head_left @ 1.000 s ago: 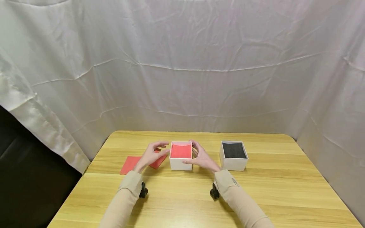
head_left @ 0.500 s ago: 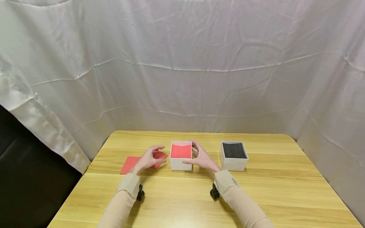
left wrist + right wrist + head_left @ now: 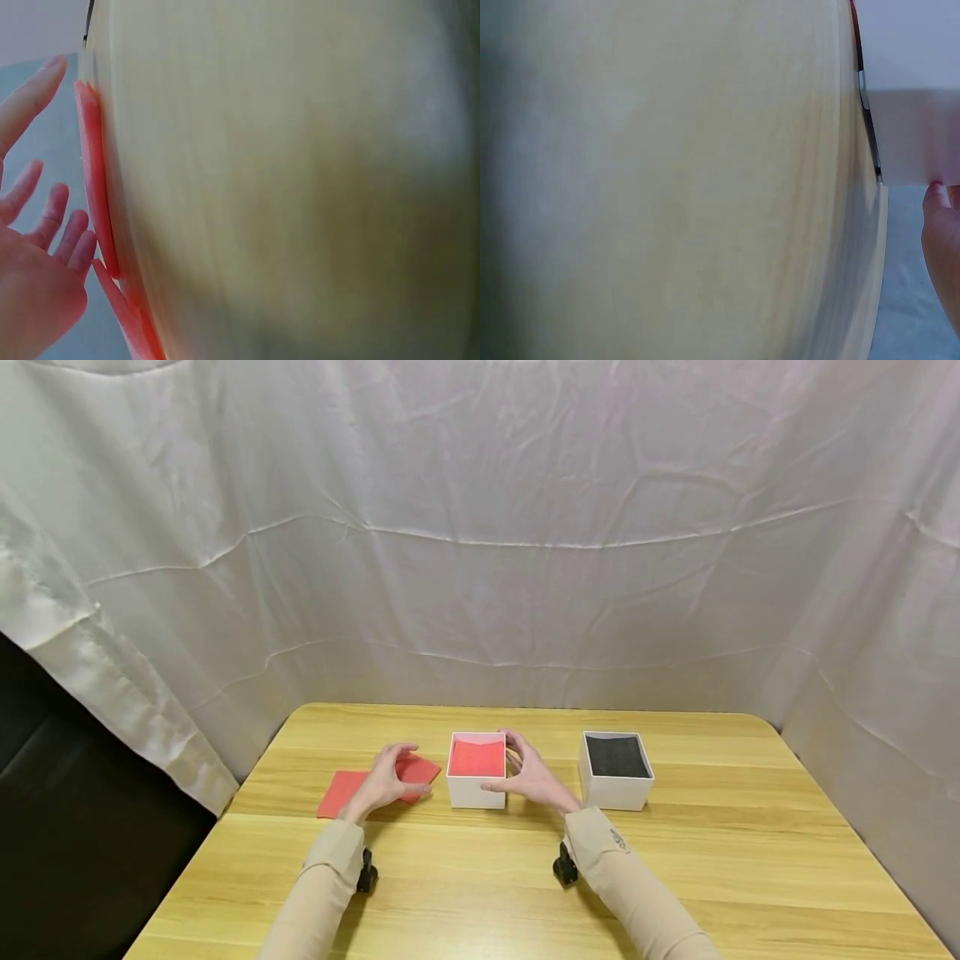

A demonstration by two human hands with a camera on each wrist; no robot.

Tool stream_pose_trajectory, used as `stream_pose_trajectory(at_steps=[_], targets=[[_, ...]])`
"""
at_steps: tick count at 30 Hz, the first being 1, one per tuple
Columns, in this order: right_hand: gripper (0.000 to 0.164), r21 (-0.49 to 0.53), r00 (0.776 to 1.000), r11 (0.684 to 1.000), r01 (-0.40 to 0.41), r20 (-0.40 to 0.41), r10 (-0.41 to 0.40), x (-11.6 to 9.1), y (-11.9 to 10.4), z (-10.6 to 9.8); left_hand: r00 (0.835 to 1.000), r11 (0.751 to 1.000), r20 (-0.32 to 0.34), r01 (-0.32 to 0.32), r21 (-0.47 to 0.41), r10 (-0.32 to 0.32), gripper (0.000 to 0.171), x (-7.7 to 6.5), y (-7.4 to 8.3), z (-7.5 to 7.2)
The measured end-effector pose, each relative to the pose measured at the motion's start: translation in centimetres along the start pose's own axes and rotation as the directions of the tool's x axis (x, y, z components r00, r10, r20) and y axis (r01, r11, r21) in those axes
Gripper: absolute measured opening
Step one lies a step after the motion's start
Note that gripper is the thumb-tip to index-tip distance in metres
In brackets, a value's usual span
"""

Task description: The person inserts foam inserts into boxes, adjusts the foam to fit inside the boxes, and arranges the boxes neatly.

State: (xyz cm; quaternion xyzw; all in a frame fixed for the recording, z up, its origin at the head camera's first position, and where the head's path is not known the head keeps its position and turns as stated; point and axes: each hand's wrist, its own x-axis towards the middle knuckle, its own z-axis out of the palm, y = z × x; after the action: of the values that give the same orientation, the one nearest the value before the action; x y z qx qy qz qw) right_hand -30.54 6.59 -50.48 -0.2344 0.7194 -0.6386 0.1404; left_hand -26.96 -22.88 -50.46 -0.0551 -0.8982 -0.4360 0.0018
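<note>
An open-topped white box point(image 3: 468, 795) with a folded red cloth point(image 3: 477, 758) inside stands mid-table in the head view. My right hand point(image 3: 529, 775) holds its right side, thumb at the front and fingers round the back corner; the right wrist view has the thumb tip point(image 3: 935, 191) at the box wall. Left of the box, my left hand point(image 3: 382, 785) hovers over a second red cloth point(image 3: 422, 769), fingers apart and loosely bent, holding nothing. Another flat red cloth point(image 3: 342, 790) lies beside it, partly behind that hand. Both cloths are edge-on in the left wrist view.
A second white box point(image 3: 617, 794) with black folded cloth point(image 3: 617, 757) in it stands to the right, beyond my right wrist. The wooden table point(image 3: 465, 893) ends at a pale curtain point(image 3: 525, 610) behind. Something black point(image 3: 97, 827) lies beyond the table's left edge.
My left hand has drawn away from the white box, leftward over the red cloth, uncovering more of it. My right hand and both boxes have stayed in place.
</note>
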Motion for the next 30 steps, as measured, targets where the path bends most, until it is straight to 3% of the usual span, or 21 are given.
stream_pose_trajectory(at_steps=[6,12,30], targets=[[0.098,-0.011,1.0,1.0,0.0,-0.004,0.0,0.05,0.03,0.02,0.999,0.995,-0.015,0.039,0.089,-0.038,0.093,-0.21,-0.18,-0.08],[0.1,-0.02,1.0,1.0,-0.008,-0.014,0.007,0.01,0.05,0.05,0.998,0.99,-0.013,0.07,0.121,-0.069,0.095,-0.33,-0.3,-0.09],[0.101,-0.023,1.0,1.0,-0.014,-0.019,0.013,0.0,-0.05,0.11,0.999,0.982,-0.007,0.048,0.18,-0.047,0.092,-0.3,-0.32,-0.18]])
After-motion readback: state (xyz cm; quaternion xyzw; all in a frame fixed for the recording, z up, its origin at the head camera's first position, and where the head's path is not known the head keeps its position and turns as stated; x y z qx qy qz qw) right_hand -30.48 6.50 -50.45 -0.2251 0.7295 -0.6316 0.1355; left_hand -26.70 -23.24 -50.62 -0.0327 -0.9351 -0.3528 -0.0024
